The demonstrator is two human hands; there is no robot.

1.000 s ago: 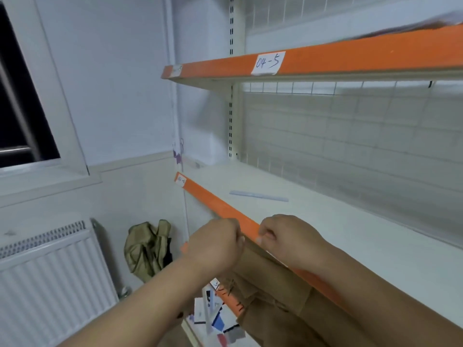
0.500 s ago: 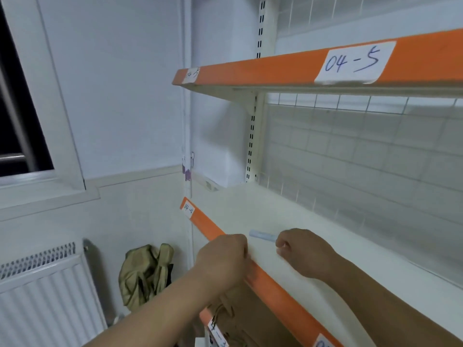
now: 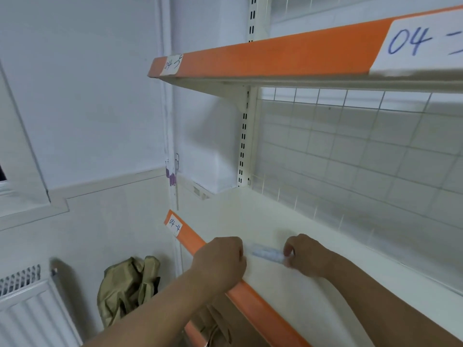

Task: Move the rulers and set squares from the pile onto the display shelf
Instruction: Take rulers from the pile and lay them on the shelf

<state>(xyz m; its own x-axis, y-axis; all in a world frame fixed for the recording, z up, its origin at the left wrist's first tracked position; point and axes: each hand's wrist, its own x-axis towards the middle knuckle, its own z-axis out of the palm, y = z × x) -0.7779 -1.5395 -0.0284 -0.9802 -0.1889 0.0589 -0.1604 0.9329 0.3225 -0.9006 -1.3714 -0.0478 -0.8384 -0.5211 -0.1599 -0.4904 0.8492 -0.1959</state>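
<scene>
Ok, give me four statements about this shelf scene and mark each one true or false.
1. The ruler lies on the shelf labelled 04-4. True.
2. The shelf's front edge is blue. False: it is orange.
3. The left hand and the right hand are at opposite ends of the ruler. True.
4. The olive bag sits on the shelf. False: it is lower down, beside the radiator.

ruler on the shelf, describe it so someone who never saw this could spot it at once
Find the lower orange-edged shelf, labelled 04-4. Near its front edge is a pale bluish ruler, a thin strip between the left hand and the right hand. It is the only loose item visible on that white shelf.
</scene>
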